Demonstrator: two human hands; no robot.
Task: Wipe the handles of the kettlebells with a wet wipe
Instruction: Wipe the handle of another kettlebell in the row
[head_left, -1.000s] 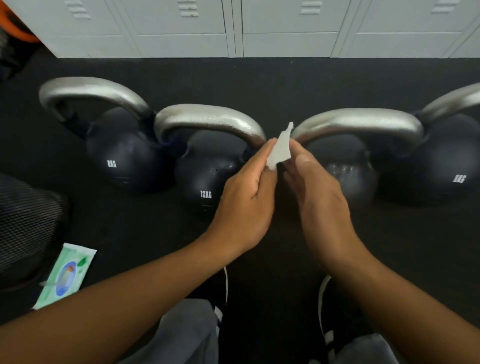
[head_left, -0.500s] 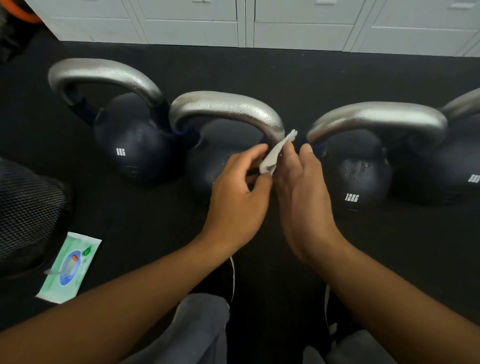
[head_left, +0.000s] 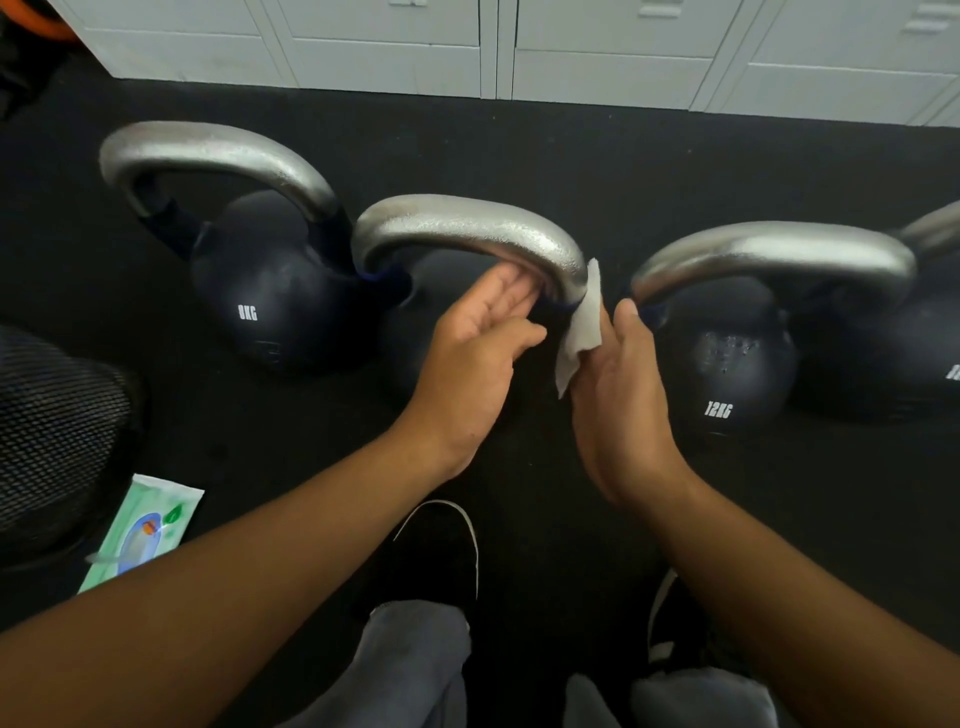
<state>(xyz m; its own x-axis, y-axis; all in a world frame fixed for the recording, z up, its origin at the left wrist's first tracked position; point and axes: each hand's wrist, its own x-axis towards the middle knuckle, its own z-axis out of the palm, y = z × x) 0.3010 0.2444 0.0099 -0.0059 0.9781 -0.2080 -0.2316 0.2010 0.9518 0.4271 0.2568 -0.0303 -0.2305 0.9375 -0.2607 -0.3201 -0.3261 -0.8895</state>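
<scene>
Head view takes in a dark rubber floor (head_left: 571, 171) running back to pale lockers (head_left: 597, 47), and along it a row of black kettlebells with bright steel handles. Farthest left stands the 8 kg kettlebell (head_left: 270, 306), touching the second kettlebell (head_left: 415, 332) beside it; well to the right sits the 12 kg kettlebell (head_left: 727, 358), with part of a fourth at the frame's edge. A green wipe packet (head_left: 143, 530) lies on the floor by the person's left side, next to a dark mesh shape I cannot identify.

The person's left hand (head_left: 478, 353) has its fingers straight and reaching up under the right end of the second handle (head_left: 472, 228), palm turned up, holding nothing. The right hand (head_left: 618, 374) pinches the wet wipe (head_left: 582, 327), which hangs against that handle's right leg, its top edge touching the steel.

My guess is that wiping of this handle is only starting, at the right leg. Next the wipe wants wrapping round the bar, the left hand probably taking the loose end from below, then sliding it along the arch toward the left leg. The other handles look untouched, though I cannot tell for sure.
</scene>
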